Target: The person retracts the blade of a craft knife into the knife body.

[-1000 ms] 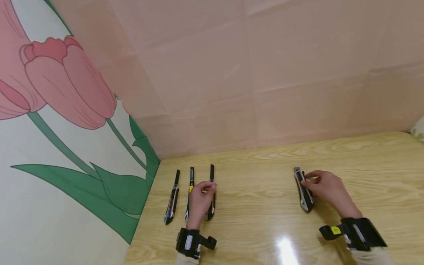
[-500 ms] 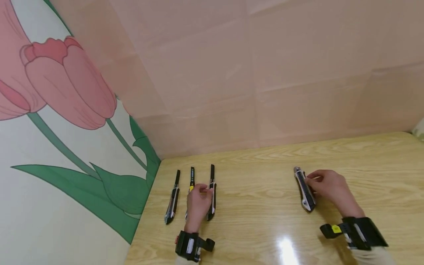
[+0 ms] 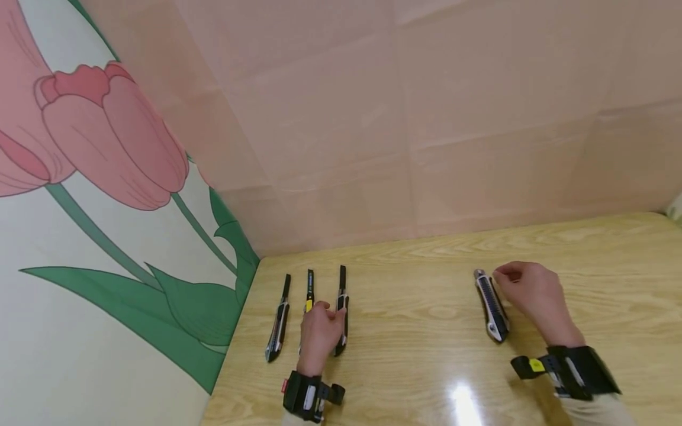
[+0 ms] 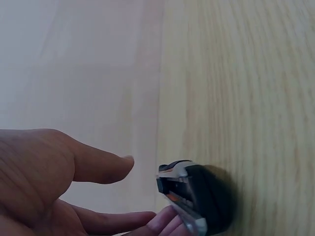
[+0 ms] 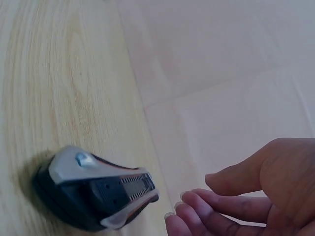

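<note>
Three utility knives lie side by side on the left of the table: a black-and-silver one (image 3: 277,328), one with a yellow part (image 3: 309,290), and a third black-and-silver knife (image 3: 342,307), each with a long dark blade out. My left hand (image 3: 319,331) is over the middle knife's handle, beside the third; in the left wrist view, thumb and fingers are apart beside a knife (image 4: 197,196). On the right lies a thicker utility knife (image 3: 491,307), no long blade showing. My right hand (image 3: 537,296) hovers at its right side, fingers loosely bent, holding nothing; the right wrist view shows a gap from the knife (image 5: 98,191).
The wooden table (image 3: 415,319) ends at the back against a pinkish-beige sheet (image 3: 405,148). A tulip-printed panel (image 3: 117,236) borders it on the left. Black camera straps are on both wrists. A bright light reflection lies near the front.
My right hand has come off the thicker knife, moving up and slightly right. The left hand has drawn back a little from the third knife, uncovering more of it.
</note>
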Demonstrator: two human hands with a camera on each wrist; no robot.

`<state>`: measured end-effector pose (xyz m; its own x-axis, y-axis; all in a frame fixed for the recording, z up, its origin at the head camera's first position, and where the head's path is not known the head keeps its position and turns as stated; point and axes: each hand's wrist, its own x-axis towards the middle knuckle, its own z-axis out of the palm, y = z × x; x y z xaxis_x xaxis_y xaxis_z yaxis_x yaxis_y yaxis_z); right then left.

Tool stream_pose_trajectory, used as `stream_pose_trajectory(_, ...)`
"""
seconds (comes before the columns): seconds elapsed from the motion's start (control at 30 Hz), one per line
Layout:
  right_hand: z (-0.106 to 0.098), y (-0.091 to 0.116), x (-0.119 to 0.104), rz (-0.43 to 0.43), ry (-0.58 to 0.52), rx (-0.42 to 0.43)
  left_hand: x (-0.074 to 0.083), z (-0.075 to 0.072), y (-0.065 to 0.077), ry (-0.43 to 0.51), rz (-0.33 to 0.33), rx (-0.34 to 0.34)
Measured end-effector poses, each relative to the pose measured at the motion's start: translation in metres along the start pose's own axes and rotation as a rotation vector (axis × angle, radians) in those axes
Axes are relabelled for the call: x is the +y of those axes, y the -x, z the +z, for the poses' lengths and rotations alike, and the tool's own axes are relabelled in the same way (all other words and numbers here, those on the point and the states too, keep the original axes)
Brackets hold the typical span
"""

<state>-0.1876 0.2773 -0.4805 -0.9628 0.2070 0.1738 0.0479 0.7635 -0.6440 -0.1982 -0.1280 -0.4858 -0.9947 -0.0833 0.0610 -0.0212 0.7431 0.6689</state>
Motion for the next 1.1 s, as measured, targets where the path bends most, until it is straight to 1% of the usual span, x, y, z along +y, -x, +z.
stream_pose_trajectory(0.07, 0.002, 0.000, -0.003, -0.014, 0.004, 0.002, -0.002, 0.001, 0.001, -0.030, 0.026, -0.008)
stream_pose_trajectory(0.13, 0.004, 0.000, -0.006, -0.019, 0.000, -0.017, -0.003, 0.003, 0.002, -0.055, 0.045, -0.008)
stream_pose_trajectory(0.23, 0.008, -0.001, -0.010, -0.019, -0.007, -0.041, -0.004, 0.005, 0.003, -0.094, 0.041, -0.007)
stream_pose_trajectory(0.3, 0.010, -0.001, -0.013, -0.017, -0.010, -0.058, -0.005, 0.006, 0.003, -0.116, 0.026, -0.008)
stream_pose_trajectory(0.43, 0.014, -0.001, -0.018, -0.029, -0.006, -0.061, -0.006, 0.008, 0.001, -0.148, 0.016, -0.006)
stream_pose_trajectory(0.63, 0.020, 0.000, -0.026, -0.066, -0.028, -0.050, -0.002, 0.011, 0.000, -0.160, 0.013, 0.009)
stream_pose_trajectory(0.8, 0.022, 0.001, -0.029, -0.058, -0.029, -0.076, 0.003, 0.012, 0.001, -0.175, -0.008, 0.004)
stream_pose_trajectory(0.97, 0.023, 0.003, -0.030, -0.041, -0.015, -0.087, 0.002, 0.014, 0.001, -0.182, 0.009, 0.040)
stream_pose_trajectory(1.1, 0.025, 0.005, -0.034, -0.062, -0.021, -0.074, 0.002, 0.015, 0.003, -0.163, 0.032, 0.058)
